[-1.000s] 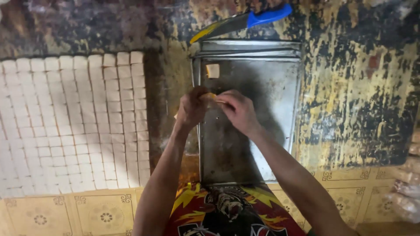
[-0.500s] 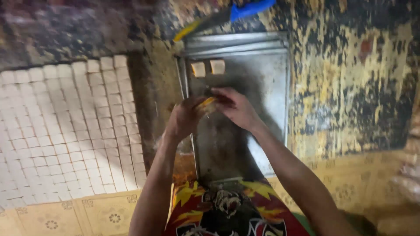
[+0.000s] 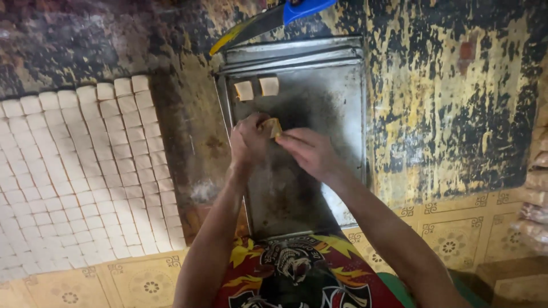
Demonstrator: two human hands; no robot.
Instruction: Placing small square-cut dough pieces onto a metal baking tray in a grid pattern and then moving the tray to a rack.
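My left hand (image 3: 249, 138) and my right hand (image 3: 309, 152) meet over a dark metal baking tray (image 3: 337, 97), both pinching one small pale dough piece (image 3: 273, 126) between the fingertips. Two flat square dough pieces (image 3: 257, 88) lie side by side at the tray's far left corner. To the left of the tray, a large sheet of dough cut into several small squares (image 3: 80, 171) covers the worn surface.
A knife with a blue handle (image 3: 268, 18) lies beyond the tray's far edge. The work surface (image 3: 451, 102) is dark with peeling yellow patches. Patterned floor tiles (image 3: 451, 228) run along the near edge; my colourful printed shirt (image 3: 297, 274) fills the bottom.
A second square piece now lies on the tray beside the first. My hands have stayed together over the tray, working another piece. The view has shifted slightly.
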